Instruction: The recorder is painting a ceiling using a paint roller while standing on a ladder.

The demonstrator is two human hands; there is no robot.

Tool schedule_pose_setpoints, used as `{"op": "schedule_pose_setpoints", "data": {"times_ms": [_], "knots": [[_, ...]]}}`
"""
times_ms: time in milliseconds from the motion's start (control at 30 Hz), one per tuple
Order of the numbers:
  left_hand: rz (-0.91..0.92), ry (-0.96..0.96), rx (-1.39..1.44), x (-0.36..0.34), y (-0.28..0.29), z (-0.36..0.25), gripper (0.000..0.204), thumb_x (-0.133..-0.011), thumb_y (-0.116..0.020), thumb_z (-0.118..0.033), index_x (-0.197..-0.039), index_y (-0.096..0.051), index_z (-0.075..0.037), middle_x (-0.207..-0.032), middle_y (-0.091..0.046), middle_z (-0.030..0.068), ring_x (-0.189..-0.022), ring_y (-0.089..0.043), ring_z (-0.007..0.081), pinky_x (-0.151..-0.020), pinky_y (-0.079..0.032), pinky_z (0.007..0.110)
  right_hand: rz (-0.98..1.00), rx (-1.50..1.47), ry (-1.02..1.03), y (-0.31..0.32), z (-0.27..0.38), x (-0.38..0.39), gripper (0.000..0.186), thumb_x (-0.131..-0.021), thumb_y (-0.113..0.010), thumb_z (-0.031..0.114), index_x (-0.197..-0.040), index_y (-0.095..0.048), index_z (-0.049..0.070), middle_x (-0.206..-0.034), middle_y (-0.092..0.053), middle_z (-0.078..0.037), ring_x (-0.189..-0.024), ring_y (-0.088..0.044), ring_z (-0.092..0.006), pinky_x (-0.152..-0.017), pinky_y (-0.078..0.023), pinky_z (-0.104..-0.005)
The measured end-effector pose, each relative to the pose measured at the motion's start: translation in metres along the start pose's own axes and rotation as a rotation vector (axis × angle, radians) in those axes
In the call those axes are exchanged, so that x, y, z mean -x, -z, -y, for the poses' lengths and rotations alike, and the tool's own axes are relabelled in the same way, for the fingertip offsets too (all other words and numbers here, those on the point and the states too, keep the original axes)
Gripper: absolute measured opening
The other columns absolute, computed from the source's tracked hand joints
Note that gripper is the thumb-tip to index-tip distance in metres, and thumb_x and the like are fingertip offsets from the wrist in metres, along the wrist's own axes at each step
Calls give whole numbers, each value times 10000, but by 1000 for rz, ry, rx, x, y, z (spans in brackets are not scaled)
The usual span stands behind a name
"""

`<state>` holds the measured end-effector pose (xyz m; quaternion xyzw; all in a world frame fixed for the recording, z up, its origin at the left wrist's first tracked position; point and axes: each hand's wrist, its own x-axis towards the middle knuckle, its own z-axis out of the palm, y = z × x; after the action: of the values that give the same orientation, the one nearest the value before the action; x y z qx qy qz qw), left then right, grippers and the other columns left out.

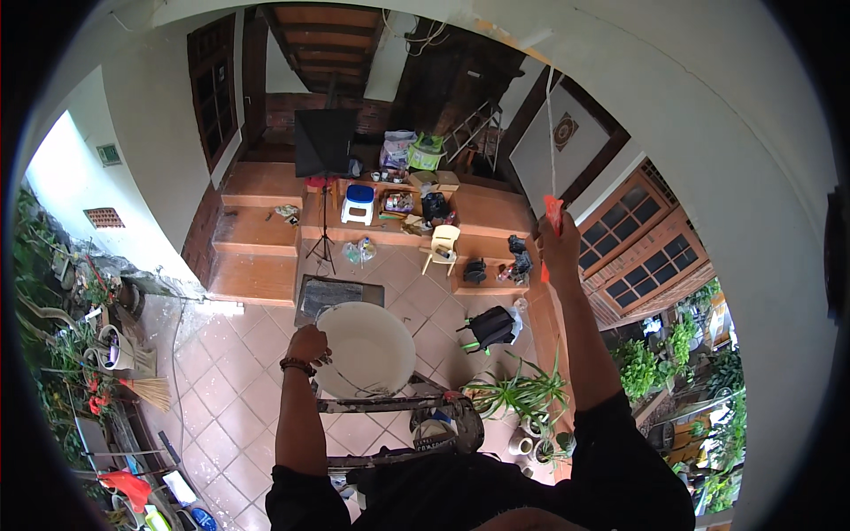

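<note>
smooth matt plastic basin (367, 347), glossy terracotta floor tiles (221, 372), worn paint-spattered wooden ladder (381, 404), thin white string (551, 142).

My single head camera looks steeply down from high above the tiled floor (239, 354), forearms entering from the lower edge.

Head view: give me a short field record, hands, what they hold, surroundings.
viewpoint: high up, looking down on a tiled courtyard
left hand: on the rim of a large round white basin
right hand: raised, pinching a small red piece on a thin cord running upward
underfoot: ladder, feet on its rungs
below: white plastic chair, blue and white stool, black bag, potted plants
left edge: broom
</note>
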<state>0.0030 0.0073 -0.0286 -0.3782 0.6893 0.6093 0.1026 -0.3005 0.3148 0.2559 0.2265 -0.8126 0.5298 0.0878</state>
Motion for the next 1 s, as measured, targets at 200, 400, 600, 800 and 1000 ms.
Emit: {"op": "schedule_pose_setpoints", "data": {"times_ms": [200,400,600,800,1000], "knots": [[35,-92,-157,-15,0,15,298,-889,-432,-133,-739,-623,39,-691,-690,108,-527,-670,205,-423,-551,332,-218,314,367,0,-57,-105,149,-887,-565,187,-911,-532,44,-619,-500,-19,-489,-496,-88,-417,-390,-253],[1,-58,-99,-16,-5,12,300,-894,-436,-120,-766,-660,32,-686,-692,92,-512,-664,186,-428,-548,310,-167,240,256,7,-33,-149,155,-884,-569,196,-889,-521,49,-623,-485,-10,-489,-491,-93,-409,-395,-253],[49,-178,-344,-30,-6,22,295,-900,-456,-129,-795,-679,32,-697,-698,83,-523,-669,183,-443,-551,300,-191,338,242,30,-25,-91,170,-888,-566,193,-933,-534,32,-661,-529,-24,-497,-508,-101,-416,-404,-250],[9,-133,-216,-20,-5,19,342,-900,-439,-149,-708,-657,32,-670,-690,94,-509,-664,195,-431,-544,316,-201,354,116,27,-3,-19,244,-873,-578,203,-950,-553,-28,-746,-595,-174,-710,-624,-285,-646,-473,-409],[-10,-99,-148,-4,-4,5,362,-893,-424,-152,-659,-628,34,-656,-681,116,-486,-654,207,-409,-530,327,-229,413,233,11,-2,-107,304,-840,-594,255,-965,-574,-21,-804,-629,-219,-763,-626,-387,-684,-479,-453]]}}
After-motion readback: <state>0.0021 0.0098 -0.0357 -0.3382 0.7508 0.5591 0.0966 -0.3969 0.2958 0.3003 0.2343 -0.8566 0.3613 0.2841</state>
